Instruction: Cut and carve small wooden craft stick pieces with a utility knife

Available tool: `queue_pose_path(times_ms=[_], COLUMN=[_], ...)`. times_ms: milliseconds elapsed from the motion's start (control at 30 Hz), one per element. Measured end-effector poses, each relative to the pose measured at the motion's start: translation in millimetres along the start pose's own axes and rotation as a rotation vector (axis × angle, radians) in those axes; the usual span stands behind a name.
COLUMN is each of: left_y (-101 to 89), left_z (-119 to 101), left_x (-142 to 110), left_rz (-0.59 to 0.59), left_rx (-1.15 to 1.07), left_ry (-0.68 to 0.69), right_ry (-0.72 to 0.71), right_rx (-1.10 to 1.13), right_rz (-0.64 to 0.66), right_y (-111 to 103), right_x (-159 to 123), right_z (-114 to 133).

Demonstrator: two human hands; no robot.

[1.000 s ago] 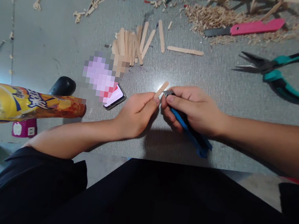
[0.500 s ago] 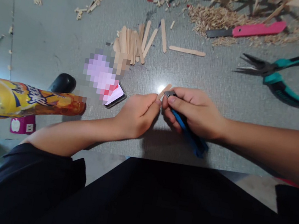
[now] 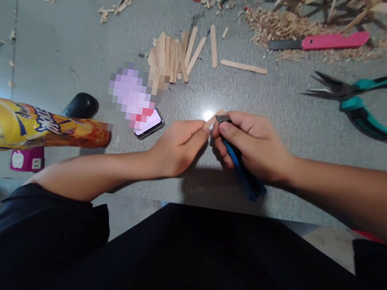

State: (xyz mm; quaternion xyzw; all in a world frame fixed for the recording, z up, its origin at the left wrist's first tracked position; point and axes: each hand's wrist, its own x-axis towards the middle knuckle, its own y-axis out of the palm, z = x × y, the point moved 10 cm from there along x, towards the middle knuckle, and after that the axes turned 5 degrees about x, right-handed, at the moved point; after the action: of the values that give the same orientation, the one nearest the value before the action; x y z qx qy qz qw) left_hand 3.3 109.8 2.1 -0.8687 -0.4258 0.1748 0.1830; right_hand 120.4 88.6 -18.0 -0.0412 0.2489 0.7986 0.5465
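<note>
Pinched between the thumb and fingers of my left hand (image 3: pixel 180 146) is a wooden craft stick (image 3: pixel 214 118), its far end poking up and to the right. My right hand (image 3: pixel 253 143) is closed around a blue utility knife (image 3: pixel 243 173), whose handle slants down toward the table edge. The short metal blade (image 3: pixel 223 119) lies against or just beside the stick; exact contact is too small to make out. Both hands are close together above the grey table (image 3: pixel 156 183). Left of them lies a phone (image 3: pixel 149 124), partly blurred out.
Beyond my hands lies a pile of craft sticks (image 3: pixel 169 58). A pink-handled folding saw (image 3: pixel 333 41) rests by wood shavings (image 3: pixel 274 24). Teal pliers (image 3: pixel 377 100) lie open at right. At left are a yellow bottle (image 3: pixel 31 129), a black computer mouse (image 3: pixel 82 105) and a magenta box (image 3: pixel 28 159).
The knife blade has shifted slightly right and up along the stick, with my right hand moving a little. My left hand keeps its hold. The whole view has drifted slightly.
</note>
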Motion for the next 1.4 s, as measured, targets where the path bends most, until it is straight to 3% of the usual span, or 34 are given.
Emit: queue_pose_path(times_ms=[200,367,667,900,1033,1267,1400], left_y=[1.7,3.4,4.3,1.7,2.9,3.7,3.1], left_z=[-0.8,0.0,-5.9,-1.2,-3.1,-5.3,-5.1], left_x=[3.8,3.8,5.4,6.0,5.8,6.0,5.8], left_rz=[0.063,0.1,0.105,0.069,0.079,0.103,0.096], left_rx=[-0.053,-0.062,-0.088,-0.061,-0.084,-0.046,-0.056], left_ry=[-0.01,-0.011,0.002,-0.027,0.006,0.02,0.037], right_ry=[-0.006,-0.018,0.017,-0.033,-0.015,0.025,0.012], right_rx=[-0.092,-0.181,-0.171,-0.083,-0.151,-0.351,-0.261], right_rz=[-0.047,-0.008,0.065,-0.024,-0.06,0.004,-0.017], right_y=[-1.4,1.0,6.0,-0.8,-1.9,0.4,0.1], right_x=[-1.9,-2.2,-2.0,-3.1,-3.6,-3.7,-3.9], right_z=[2.3,3.3,-0.7,1.0,2.8,-0.8,-0.5])
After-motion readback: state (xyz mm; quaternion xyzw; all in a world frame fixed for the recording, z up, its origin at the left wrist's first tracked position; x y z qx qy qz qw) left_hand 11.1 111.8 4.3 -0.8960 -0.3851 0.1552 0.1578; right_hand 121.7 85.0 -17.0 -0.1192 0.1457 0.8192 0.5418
